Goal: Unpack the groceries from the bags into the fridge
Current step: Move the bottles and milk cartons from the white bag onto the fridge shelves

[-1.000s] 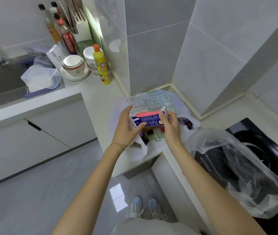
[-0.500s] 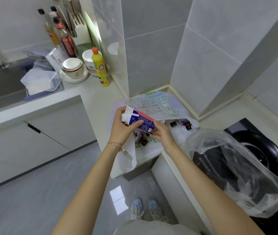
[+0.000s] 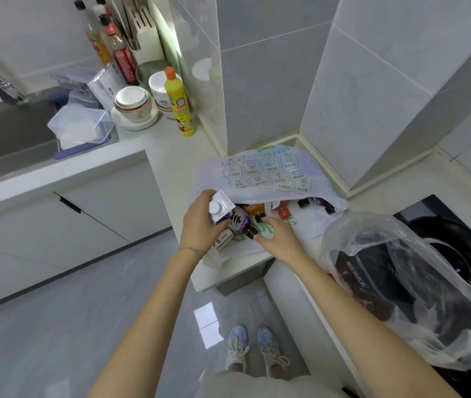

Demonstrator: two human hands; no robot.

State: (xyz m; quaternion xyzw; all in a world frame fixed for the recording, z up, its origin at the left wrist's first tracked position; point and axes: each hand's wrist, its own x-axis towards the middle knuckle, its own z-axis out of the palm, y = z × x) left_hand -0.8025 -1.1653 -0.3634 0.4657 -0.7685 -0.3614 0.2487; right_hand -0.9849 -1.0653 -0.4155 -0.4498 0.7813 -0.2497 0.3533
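Note:
A white grocery bag [image 3: 271, 173] with green print lies open on the counter corner. My left hand [image 3: 199, 225] is shut on a blue and white carton [image 3: 219, 209] with a white cap, held upright at the bag's mouth. A purple bottle [image 3: 238, 222] lies against the carton. My right hand [image 3: 276, 235] has thumb and fingers on either side of the bottle's dark cap. An orange bottle [image 3: 255, 209], a red cap [image 3: 284, 214] and more dark-capped bottles [image 3: 324, 205] show inside the bag. No fridge is in view.
A clear plastic bag [image 3: 401, 282] sits over a black wok and hob [image 3: 458, 254] on the right. A yellow squeeze bottle [image 3: 179, 107], stacked bowls [image 3: 133, 101], a plastic box [image 3: 82, 124] and the sink [image 3: 4, 139] are at the left. Tiled walls close the corner behind.
The carton passed from both hands to my left hand alone and now stands upright. My right hand let go of it and moved onto the purple bottle in the bag.

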